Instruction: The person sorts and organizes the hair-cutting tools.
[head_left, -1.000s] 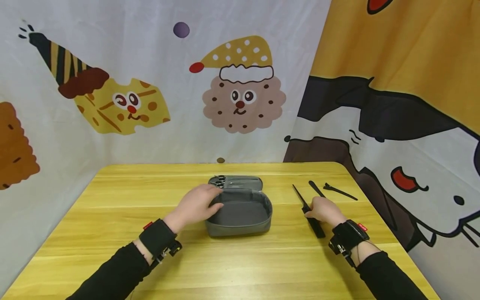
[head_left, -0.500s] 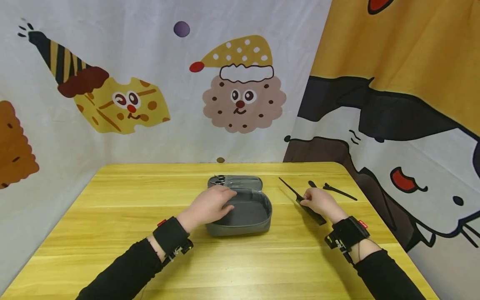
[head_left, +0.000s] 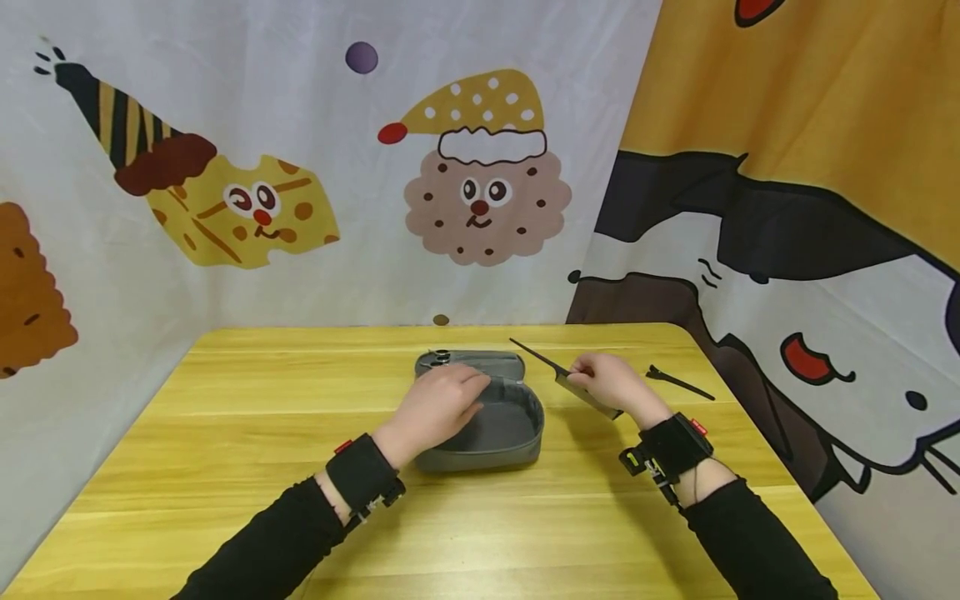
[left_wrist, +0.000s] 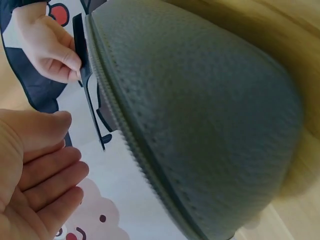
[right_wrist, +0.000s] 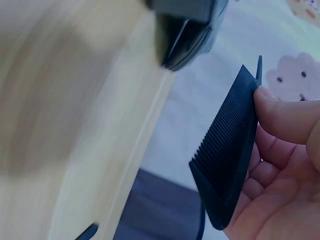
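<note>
An open grey zip pouch (head_left: 517,437) lies at the table's middle, its lid (head_left: 495,364) folded back with scissors (head_left: 437,359) tucked in it. My left hand (head_left: 442,400) rests over the pouch's left rim, and the left wrist view shows its fingers (left_wrist: 45,185) straight and relaxed beside the pouch (left_wrist: 200,115). My right hand (head_left: 603,379) pinches a black tail comb (head_left: 551,372) just right of the pouch, held off the table with its thin tail pointing up and left over the lid. The right wrist view shows the comb's teeth (right_wrist: 227,165) held between thumb and fingers (right_wrist: 287,117).
A black hair clip (head_left: 678,382) lies on the yellow wooden table (head_left: 225,433) near its right edge. Printed cartoon cloths hang close behind and to the right. Bare tabletop lies to the left and in front of the pouch.
My right hand has picked the comb up off the table and carried it left and up toward the pouch. My left hand has slid a little right along the pouch's rim.
</note>
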